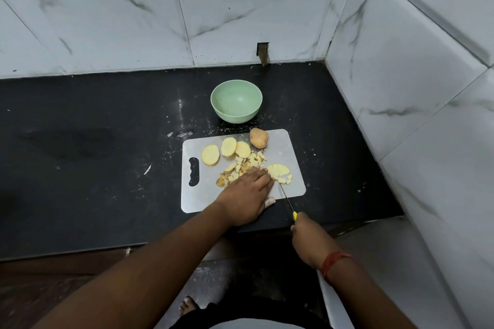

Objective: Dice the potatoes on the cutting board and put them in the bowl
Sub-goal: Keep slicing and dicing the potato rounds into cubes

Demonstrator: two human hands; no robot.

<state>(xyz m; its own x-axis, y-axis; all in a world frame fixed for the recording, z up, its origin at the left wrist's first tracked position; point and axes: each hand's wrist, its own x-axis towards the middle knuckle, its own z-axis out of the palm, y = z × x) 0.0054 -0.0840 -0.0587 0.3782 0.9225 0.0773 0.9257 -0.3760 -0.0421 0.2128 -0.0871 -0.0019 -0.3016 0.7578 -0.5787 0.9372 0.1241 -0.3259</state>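
A grey cutting board (288,147) lies on the black counter. On it are three round potato slices (227,151), a pile of diced pieces (248,163), a potato end piece with skin (258,138) and a partly cut slice (279,172). My left hand (244,195) lies flat with straight fingers, its fingertips touching the partly cut slice. My right hand (307,238) grips the yellow handle of a knife (287,199), whose tip reaches the cut slice. The green bowl (236,104) stands behind the board with nothing in it.
Marble-tiled walls close off the counter at the back and on the right (401,88). The black counter (93,141) stretches to the left of the board. Its front edge runs just below the board.
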